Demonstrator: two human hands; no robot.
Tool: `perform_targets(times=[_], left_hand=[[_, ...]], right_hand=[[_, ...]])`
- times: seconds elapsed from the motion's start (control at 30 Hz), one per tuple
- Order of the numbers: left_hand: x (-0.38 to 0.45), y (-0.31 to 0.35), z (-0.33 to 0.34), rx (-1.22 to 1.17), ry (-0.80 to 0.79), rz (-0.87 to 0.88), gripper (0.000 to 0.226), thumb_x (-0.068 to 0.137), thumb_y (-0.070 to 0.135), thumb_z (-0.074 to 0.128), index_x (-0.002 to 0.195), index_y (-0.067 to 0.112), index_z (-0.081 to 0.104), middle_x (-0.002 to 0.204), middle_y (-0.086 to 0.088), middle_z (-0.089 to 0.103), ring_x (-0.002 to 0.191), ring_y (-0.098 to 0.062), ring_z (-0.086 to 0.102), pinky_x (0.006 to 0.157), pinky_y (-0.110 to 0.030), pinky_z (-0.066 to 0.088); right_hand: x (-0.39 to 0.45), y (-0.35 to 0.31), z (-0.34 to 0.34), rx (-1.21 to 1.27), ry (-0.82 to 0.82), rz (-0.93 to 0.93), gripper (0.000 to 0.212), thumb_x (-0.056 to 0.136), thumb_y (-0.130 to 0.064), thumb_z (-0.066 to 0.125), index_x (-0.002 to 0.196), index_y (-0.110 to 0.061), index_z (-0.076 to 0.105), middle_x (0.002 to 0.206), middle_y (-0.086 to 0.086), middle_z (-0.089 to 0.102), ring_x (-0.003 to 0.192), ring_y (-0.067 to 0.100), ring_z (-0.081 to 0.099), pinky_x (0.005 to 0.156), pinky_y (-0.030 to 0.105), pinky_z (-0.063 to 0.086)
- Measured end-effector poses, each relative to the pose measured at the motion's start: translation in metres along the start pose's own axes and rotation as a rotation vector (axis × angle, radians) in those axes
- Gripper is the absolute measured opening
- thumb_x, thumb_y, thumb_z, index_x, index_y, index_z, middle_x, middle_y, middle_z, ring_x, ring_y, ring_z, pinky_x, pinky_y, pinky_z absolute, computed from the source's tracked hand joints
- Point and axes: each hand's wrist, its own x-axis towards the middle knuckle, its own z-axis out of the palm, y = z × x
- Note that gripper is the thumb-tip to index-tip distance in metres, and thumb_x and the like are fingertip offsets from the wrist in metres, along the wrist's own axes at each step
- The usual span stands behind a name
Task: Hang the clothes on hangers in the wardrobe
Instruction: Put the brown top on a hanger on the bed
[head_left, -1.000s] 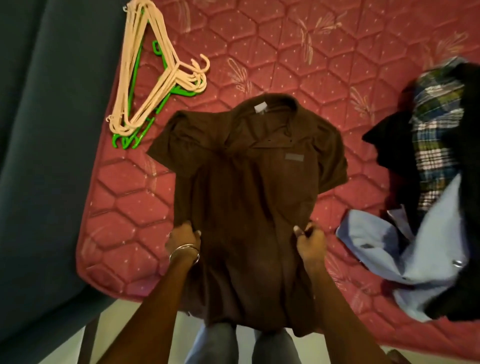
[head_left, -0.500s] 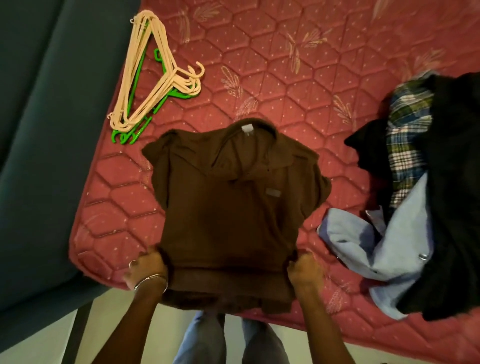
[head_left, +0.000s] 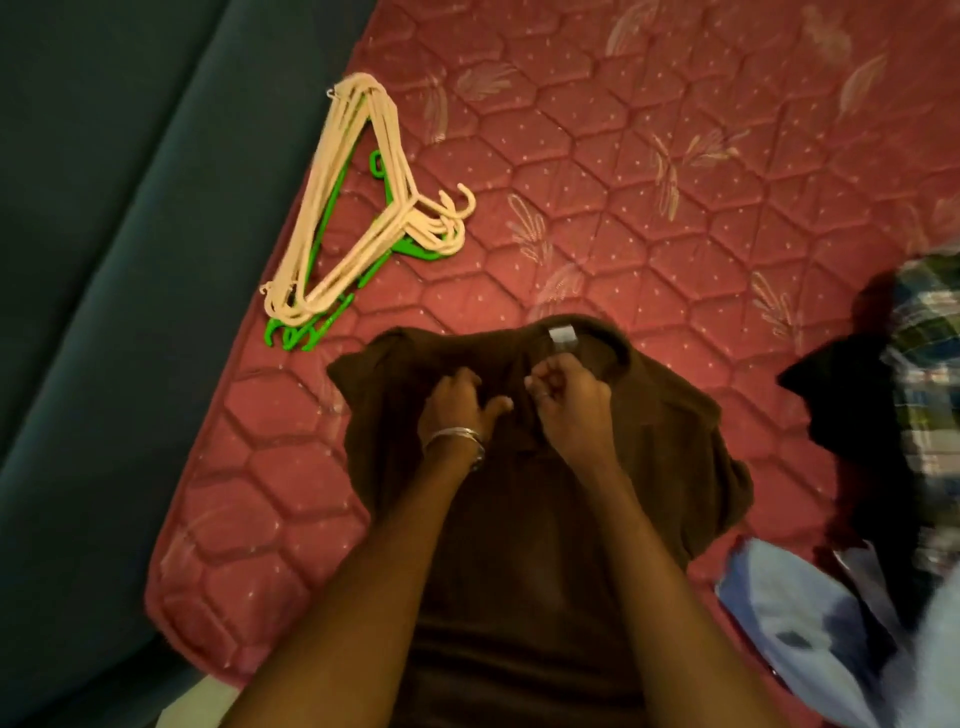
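Observation:
A brown polo shirt lies flat on the red quilted mattress, collar away from me, with a white label showing at the neck. My left hand, with a metal bangle on its wrist, pinches the fabric just below the collar. Close beside it, my right hand pinches the shirt front near the collar opening. A stack of beige and green plastic hangers lies on the mattress to the upper left of the shirt, apart from both hands.
A pile of clothes sits at the right: a plaid shirt, a black garment and a light blue shirt. A dark teal padded surface runs along the mattress's left edge.
Both hands have let go of the shirt's lower hem and moved up to the collar area, where they pinch the fabric. The shirt now lies closer to me.

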Motion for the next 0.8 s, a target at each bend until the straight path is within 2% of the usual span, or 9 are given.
perform_targets(times=[0.07,0.17,0.3,0.33,0.43,0.53,0.63,0.73,0.8], left_hand=[[0.020,0.005,-0.007,-0.051,0.067,0.041,0.032,0.086,0.040,0.063,0.103,0.013,0.065,0.102,-0.012,0.066,0.098,-0.030,0.061,0.078,-0.036,0.047],[0.065,-0.013,-0.048,-0.210,0.299,0.128,0.025,0.086,0.028,0.055,0.086,0.006,0.068,0.088,-0.017,0.068,0.086,-0.034,0.063,0.073,-0.038,0.041],[0.118,-0.041,-0.107,-0.192,0.461,0.112,0.023,0.078,0.022,0.050,0.080,0.008,0.068,0.082,-0.017,0.067,0.081,-0.035,0.062,0.071,-0.039,0.043],[0.152,-0.070,-0.140,-0.170,0.498,0.036,0.022,0.079,0.022,0.051,0.080,0.009,0.069,0.083,-0.017,0.067,0.081,-0.035,0.062,0.070,-0.039,0.044],[0.167,-0.081,-0.169,-0.140,0.532,-0.052,0.013,0.084,0.014,0.058,0.084,0.010,0.070,0.088,-0.017,0.067,0.084,-0.037,0.061,0.071,-0.038,0.042],[0.186,-0.093,-0.186,-0.111,0.507,-0.073,0.012,0.085,0.012,0.059,0.086,0.011,0.071,0.094,-0.015,0.067,0.090,-0.035,0.060,0.075,-0.036,0.040],[0.199,-0.108,-0.190,-0.107,0.529,-0.049,0.012,0.085,0.013,0.060,0.089,0.012,0.071,0.093,-0.014,0.067,0.087,-0.033,0.061,0.074,-0.034,0.042],[0.197,-0.112,-0.183,-0.120,0.540,-0.029,0.012,0.084,0.010,0.060,0.086,0.009,0.072,0.090,-0.016,0.066,0.082,-0.032,0.061,0.071,-0.028,0.039],[0.191,-0.115,-0.179,-0.121,0.578,-0.025,0.012,0.082,0.010,0.060,0.085,0.008,0.071,0.091,-0.018,0.064,0.084,-0.036,0.059,0.075,-0.033,0.044]], right_hand=[[0.036,-0.018,0.010,0.011,0.046,-0.045,0.005,0.087,-0.012,0.064,0.091,-0.009,0.064,0.081,0.000,0.067,0.080,0.017,0.063,0.080,0.033,0.049],[0.104,-0.052,0.042,-0.002,0.045,-0.091,0.007,0.087,-0.013,0.063,0.087,-0.006,0.061,0.078,0.009,0.065,0.081,0.031,0.063,0.077,0.042,0.049],[0.165,-0.081,0.072,-0.147,0.054,-0.145,0.018,0.087,-0.019,0.064,0.099,-0.005,0.064,0.094,0.019,0.068,0.093,0.037,0.061,0.077,0.039,0.041],[0.194,-0.107,0.115,-0.182,0.057,-0.178,0.020,0.087,-0.022,0.064,0.102,-0.008,0.064,0.103,0.019,0.067,0.100,0.037,0.059,0.082,0.039,0.040],[0.212,-0.123,0.131,-0.389,0.128,-0.160,0.034,0.091,-0.036,0.058,0.116,-0.014,0.060,0.124,0.014,0.054,0.122,0.036,0.042,0.098,0.048,0.032],[0.240,-0.143,0.156,-0.574,0.123,-0.095,0.048,0.091,-0.049,0.053,0.121,-0.012,0.060,0.130,0.013,0.051,0.128,0.033,0.033,0.100,0.053,0.028],[0.256,-0.153,0.173,-0.619,0.109,-0.029,0.048,0.090,-0.053,0.053,0.112,-0.012,0.065,0.118,0.012,0.062,0.130,0.031,0.035,0.102,0.058,0.024],[0.261,-0.152,0.175,-0.569,0.163,-0.009,0.042,0.091,-0.050,0.054,0.104,-0.012,0.069,0.107,0.011,0.066,0.127,0.027,0.039,0.103,0.054,0.023],[0.258,-0.153,0.173,-0.518,0.197,0.000,0.041,0.090,-0.051,0.055,0.101,-0.015,0.070,0.108,0.010,0.065,0.121,0.025,0.044,0.103,0.050,0.022]])
